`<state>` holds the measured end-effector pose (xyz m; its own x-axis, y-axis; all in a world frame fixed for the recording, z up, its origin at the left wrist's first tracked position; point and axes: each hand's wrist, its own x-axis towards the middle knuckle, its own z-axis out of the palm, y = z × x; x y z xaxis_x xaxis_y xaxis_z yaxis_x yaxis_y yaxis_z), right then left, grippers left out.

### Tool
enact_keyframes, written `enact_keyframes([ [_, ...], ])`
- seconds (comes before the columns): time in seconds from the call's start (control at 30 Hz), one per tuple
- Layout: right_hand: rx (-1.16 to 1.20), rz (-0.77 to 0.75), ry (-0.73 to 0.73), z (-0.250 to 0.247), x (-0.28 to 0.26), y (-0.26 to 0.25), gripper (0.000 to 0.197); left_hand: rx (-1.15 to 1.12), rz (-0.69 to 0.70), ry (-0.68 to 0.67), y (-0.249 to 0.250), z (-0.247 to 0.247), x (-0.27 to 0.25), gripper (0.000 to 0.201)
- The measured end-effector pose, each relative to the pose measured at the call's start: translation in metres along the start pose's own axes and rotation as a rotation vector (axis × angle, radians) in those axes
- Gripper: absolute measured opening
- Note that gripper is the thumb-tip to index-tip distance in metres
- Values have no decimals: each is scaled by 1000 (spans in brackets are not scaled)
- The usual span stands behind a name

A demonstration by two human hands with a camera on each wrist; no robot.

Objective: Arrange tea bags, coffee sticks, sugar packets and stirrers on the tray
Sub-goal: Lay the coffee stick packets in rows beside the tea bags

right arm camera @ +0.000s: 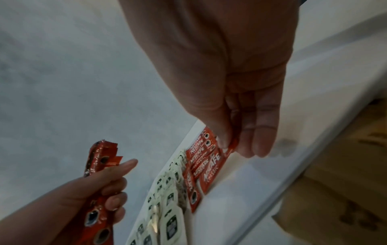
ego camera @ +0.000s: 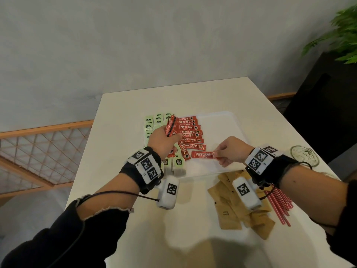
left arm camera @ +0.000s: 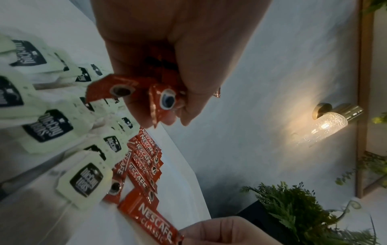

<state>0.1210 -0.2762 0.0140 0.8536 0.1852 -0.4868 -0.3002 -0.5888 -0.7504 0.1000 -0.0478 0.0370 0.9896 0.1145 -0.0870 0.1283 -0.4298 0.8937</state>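
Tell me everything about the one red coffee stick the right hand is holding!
The red coffee stick is a long, flat, shiny packet with white "NESCAFE CLASSIC" lettering. It lies crosswise, low over the white tray, at the near end of the row of coffee sticks, just apart from the last one. The right hand pinches its right end between thumb and fingertips; whether the other end touches the tray cannot be told. It looks sealed and unopened.

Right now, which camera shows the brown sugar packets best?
The head view: the brown sugar packets lie whole in a loose pile on the table, just outside the tray. The right wrist view catches only a blurry brown patch at its edge. The left wrist view shows none.
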Motion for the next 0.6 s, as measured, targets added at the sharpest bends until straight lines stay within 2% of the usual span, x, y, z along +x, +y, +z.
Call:
enact_keyframes([
  [0.1, -10, 61, 9, 3, 8, 2, 7, 28, 3, 0, 0, -2, 5, 16],
  [0.3, -23, 94, 44, 12, 31, 1, 21, 16, 9, -20, -4, 3, 14, 13],
  [0.47, -48, 57, 62, 14, 43, -4, 16, -5, -14, -31, -7, 4, 19, 17],
  [0.53, -86, 34, 82, 14, 48, -5, 22, -19, -26, -33, -8, 4, 21, 17],
  [0.6, -160, -6, 183, 15, 51, -6, 33, -20, -35, -37, -11, 3, 22, 15],
])
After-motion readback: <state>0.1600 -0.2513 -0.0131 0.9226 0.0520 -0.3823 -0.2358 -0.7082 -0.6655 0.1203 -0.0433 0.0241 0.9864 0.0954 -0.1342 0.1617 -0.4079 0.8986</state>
